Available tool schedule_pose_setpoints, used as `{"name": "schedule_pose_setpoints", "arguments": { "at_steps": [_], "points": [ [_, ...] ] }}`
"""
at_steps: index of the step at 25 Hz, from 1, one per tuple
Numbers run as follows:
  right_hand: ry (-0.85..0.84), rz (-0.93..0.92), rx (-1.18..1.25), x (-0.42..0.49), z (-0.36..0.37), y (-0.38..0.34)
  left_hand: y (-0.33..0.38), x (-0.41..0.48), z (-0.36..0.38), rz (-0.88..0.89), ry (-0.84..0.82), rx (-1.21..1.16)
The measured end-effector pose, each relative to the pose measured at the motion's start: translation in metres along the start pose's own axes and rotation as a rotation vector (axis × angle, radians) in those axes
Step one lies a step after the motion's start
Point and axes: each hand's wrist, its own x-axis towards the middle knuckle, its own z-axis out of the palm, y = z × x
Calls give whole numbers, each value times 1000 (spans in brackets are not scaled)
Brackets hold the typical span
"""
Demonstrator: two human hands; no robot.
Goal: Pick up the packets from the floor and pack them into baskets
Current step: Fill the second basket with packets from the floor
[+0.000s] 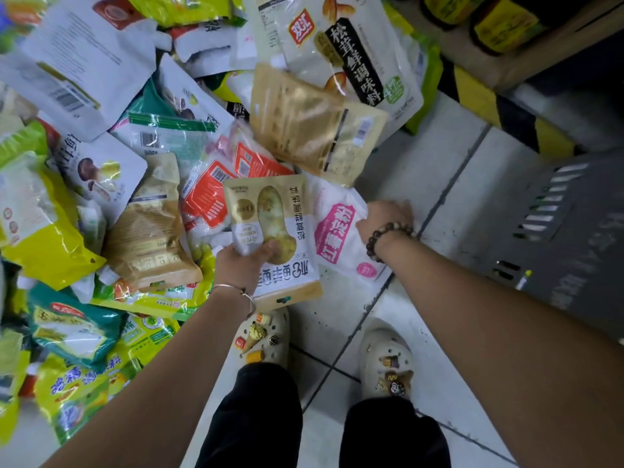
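The left hand (244, 261) is grasping a gold-and-white packet (266, 211) by its near edge, with the thumb lying across the front and the packet standing up over the heap. The right hand (385, 217), which is wearing a bead bracelet (381, 233), is curling its fingers round the right edge of a pink-labelled packet (334, 234); the fingertips are hiding behind the back of the hand. That white packet is lying on the tiled floor (439, 170), just beside the gold-and-white one and partly under it. A pile of packets (141, 184) is spreading across the floor to the left and ahead, and a tan packet (304, 130) is lying on top just beyond both hands. A grey basket (557, 238) is standing on the floor to the right, near the right hand. The person is standing in pale shoes (385, 359) at the edge of the pile.
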Motion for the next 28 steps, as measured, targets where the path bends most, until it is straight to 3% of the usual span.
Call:
{"name": "schedule_pose_setpoints", "arguments": {
  "at_steps": [3,8,15,19,24,28],
  "points": [
    [-48,-45,199,-23,-18,9,9,-16,-5,12,19,6],
    [-51,29,498,-61,-52,28,38,-56,-9,101,36,27],
    [175,71,1059,-140,-89,47,76,-115,-17,159,57,-108],
    [431,7,1436,-209,-129,74,112,-175,-16,258,60,-201],
    [690,-132,1833,-271,-172,149,146,-250,4,361,-28,-301],
    [775,-103,1947,-309,-180,228,159,-306,46,468,-150,-231]
  ]
}}
